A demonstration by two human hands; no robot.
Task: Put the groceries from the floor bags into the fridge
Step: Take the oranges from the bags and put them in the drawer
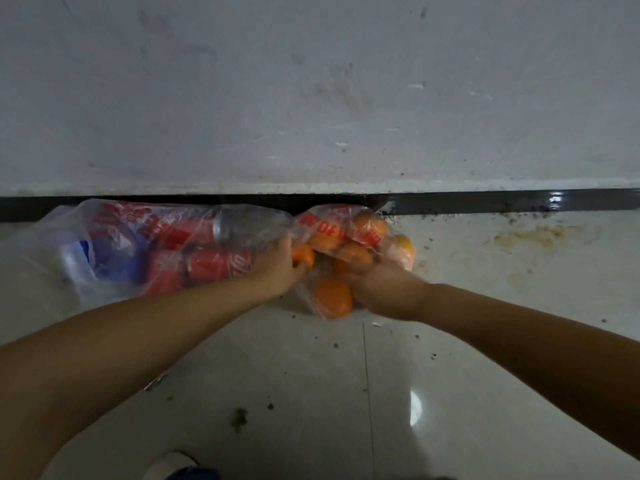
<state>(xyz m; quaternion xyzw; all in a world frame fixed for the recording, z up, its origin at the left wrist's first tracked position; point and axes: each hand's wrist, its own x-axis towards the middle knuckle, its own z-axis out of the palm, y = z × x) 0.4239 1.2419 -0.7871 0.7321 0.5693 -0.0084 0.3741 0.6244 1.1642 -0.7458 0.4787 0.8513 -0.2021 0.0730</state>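
Fruit bag point(360, 233) on the floor against the black baseboard point(485, 201), full of oranges point(333, 296). Your left hand point(282, 268) curls round one orange; your right hand point(377, 289) grips inside it. Left of it, drinks bag point(114, 244): red cans point(218, 263), clear bottle point(242, 226).

Ahead of me stood a pale grey wall point(311, 91), scuffed and smudged, chipped in small white flecks. A glossy black skirting strip point(485, 201) ran along its foot. The floor point(467, 358) was pale glossy tile, speckled with dark crumbs, stained rusty-yellow near the wall (upper right). A lamp glare point(416, 407) shone on the tile. Light was dim.
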